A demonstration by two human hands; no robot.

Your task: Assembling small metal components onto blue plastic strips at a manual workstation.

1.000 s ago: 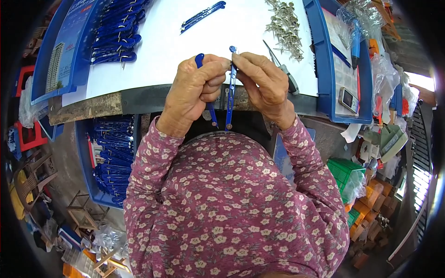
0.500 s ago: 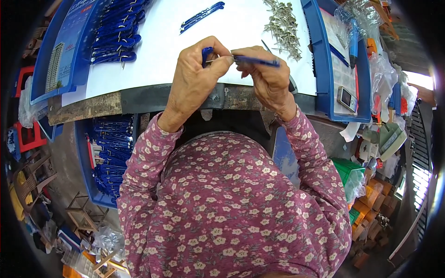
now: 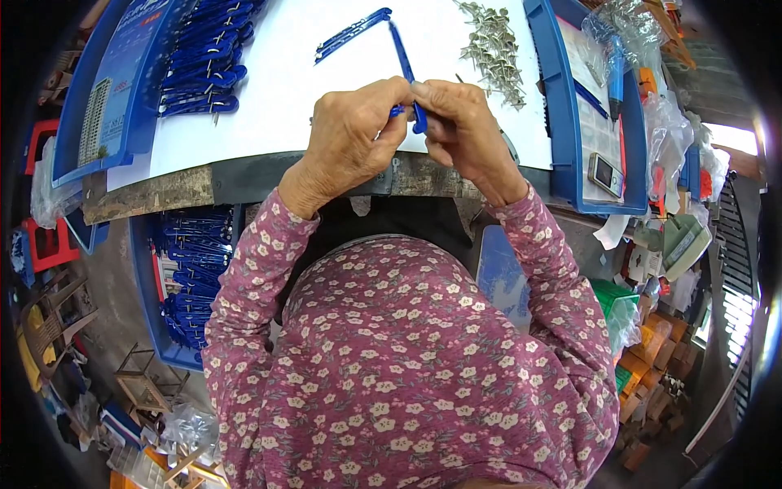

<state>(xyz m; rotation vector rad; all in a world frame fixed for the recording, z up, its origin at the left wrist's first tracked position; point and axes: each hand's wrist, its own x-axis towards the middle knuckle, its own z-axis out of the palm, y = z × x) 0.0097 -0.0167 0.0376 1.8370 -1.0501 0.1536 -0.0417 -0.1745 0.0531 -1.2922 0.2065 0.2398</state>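
Note:
Close together over the table's front edge, my left hand (image 3: 358, 126) and my right hand (image 3: 464, 122) meet at the fingertips, both closed. Between them a slim blue plastic strip (image 3: 401, 55) points away from me, its hooked lower end showing by the right fingers. My right thumb and fingers pinch this strip. A small blue piece (image 3: 396, 111) peeks out of my left fist; the rest of it is hidden. Just beyond, a similar blue pair of strips (image 3: 346, 37) lies on the white sheet (image 3: 277, 90). Right of that lies a pile of flat-headed metal pins (image 3: 494, 53).
Many blue strips with metal pins (image 3: 204, 61) are heaped at the left, beside a blue tray (image 3: 134, 147). Another blue tray (image 3: 574, 147) at the right holds pens and a small device (image 3: 605, 173). Below the table, a blue bin (image 3: 147, 306) holds more blue strips.
The blue strip at my right hand has swung from lying sideways to pointing away from me. My left hand has turned, and its blue piece is now mostly covered.

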